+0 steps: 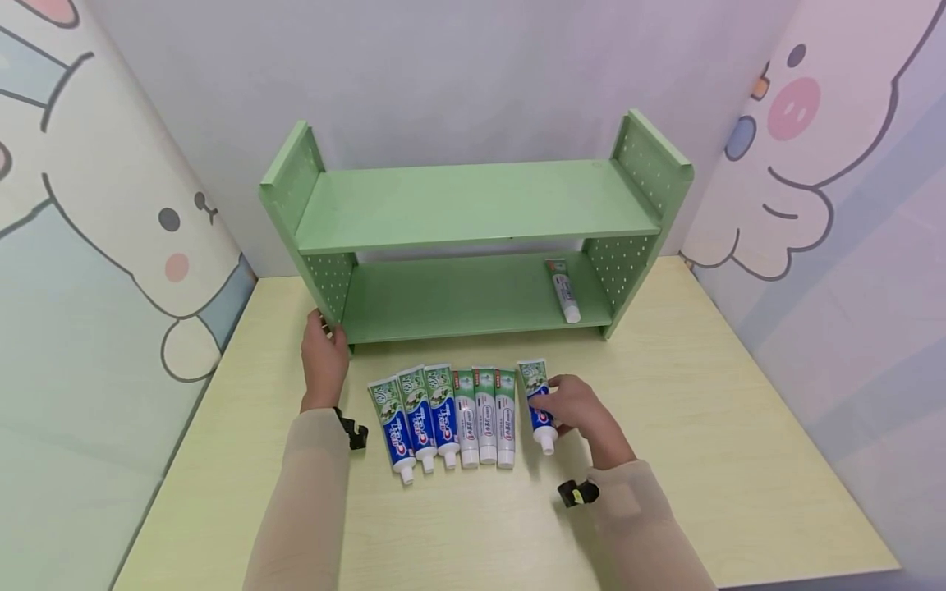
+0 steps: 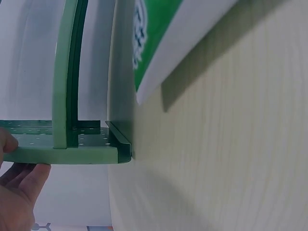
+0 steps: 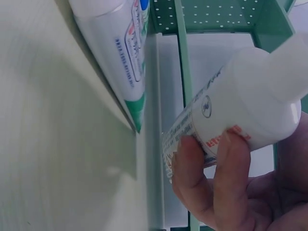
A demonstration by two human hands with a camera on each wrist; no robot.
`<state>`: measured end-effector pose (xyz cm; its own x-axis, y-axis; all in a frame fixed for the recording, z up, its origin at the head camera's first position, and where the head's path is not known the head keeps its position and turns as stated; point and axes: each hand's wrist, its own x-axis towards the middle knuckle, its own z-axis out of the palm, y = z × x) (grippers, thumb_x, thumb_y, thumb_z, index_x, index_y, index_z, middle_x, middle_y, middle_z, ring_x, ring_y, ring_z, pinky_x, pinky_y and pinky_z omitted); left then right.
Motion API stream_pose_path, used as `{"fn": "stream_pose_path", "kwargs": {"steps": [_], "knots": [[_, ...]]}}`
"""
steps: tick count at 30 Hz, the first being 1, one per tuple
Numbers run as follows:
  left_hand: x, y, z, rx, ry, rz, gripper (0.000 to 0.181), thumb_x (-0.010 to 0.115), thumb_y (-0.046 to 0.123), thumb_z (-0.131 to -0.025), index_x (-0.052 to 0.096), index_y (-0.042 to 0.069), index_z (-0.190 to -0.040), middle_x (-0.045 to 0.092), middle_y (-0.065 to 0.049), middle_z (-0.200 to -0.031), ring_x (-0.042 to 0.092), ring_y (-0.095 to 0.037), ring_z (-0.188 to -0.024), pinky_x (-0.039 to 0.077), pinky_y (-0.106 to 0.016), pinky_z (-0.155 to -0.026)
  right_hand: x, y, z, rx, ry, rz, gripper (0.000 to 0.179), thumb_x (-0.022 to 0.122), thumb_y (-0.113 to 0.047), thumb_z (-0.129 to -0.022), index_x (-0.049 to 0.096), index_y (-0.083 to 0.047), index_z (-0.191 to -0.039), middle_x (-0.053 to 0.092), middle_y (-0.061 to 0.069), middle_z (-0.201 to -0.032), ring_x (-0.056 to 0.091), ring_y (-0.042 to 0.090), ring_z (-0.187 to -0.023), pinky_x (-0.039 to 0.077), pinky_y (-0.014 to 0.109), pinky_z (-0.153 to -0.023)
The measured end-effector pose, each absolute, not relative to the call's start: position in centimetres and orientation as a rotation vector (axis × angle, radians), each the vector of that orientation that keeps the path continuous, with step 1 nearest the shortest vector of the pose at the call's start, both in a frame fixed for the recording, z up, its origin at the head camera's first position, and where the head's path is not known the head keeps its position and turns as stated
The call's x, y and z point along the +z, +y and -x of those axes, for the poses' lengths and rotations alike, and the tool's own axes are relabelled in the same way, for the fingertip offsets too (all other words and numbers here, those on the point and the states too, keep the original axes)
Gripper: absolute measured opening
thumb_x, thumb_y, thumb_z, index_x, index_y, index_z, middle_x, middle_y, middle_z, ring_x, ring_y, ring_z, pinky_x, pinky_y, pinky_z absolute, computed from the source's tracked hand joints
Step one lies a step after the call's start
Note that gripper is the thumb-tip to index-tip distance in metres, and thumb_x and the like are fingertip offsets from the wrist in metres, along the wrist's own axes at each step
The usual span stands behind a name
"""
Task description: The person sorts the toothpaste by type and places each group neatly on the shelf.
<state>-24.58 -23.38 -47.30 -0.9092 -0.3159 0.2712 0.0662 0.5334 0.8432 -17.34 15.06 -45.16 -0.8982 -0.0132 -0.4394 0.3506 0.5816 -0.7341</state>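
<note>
My left hand [image 1: 323, 361] grips the left side panel of a green two-tier shelf [image 1: 473, 205]. In the left wrist view, the thumb and fingers lie on opposite sides of the panel's edge [image 2: 86, 156]. My right hand [image 1: 582, 408] holds a blue, green and white toothpaste tube [image 1: 538, 392] just right of the row of tubes. The right wrist view shows this tube [image 3: 250, 91] tilted, white cap toward the camera, fingers curled against its white back. Three blue-and-green toothpaste tubes [image 1: 420, 417] lie beside three white-and-green toothpaste tubes [image 1: 485, 417], caps toward me.
Another white toothpaste tube [image 1: 565, 294] lies on the shelf's lower board, near its right end. The shelf stands on a pale wood table [image 1: 724, 443] against a grey wall [image 1: 458, 74]. Cartoon-printed walls [image 1: 126, 189] rise on both sides.
</note>
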Motion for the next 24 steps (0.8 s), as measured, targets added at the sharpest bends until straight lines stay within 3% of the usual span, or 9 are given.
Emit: {"fn": "stream_pose_path", "kwargs": {"steps": [24], "knots": [[-47.5,-23.4,24.7,-1.325,-2.383,-0.22,0.044,0.043,0.014,-0.104,0.034,0.0,-0.144,0.047,-0.023,-0.134,0.048,-0.036,-0.124,0.049,-0.046,-0.094,-41.5,15.7,17.3,-1.248,2.459,-0.197,0.062,0.067,-0.017,-0.09,0.04,0.011,-0.139,0.064,0.021,-0.098,0.066,0.025,-0.071,0.057,0.035,-0.054]]}}
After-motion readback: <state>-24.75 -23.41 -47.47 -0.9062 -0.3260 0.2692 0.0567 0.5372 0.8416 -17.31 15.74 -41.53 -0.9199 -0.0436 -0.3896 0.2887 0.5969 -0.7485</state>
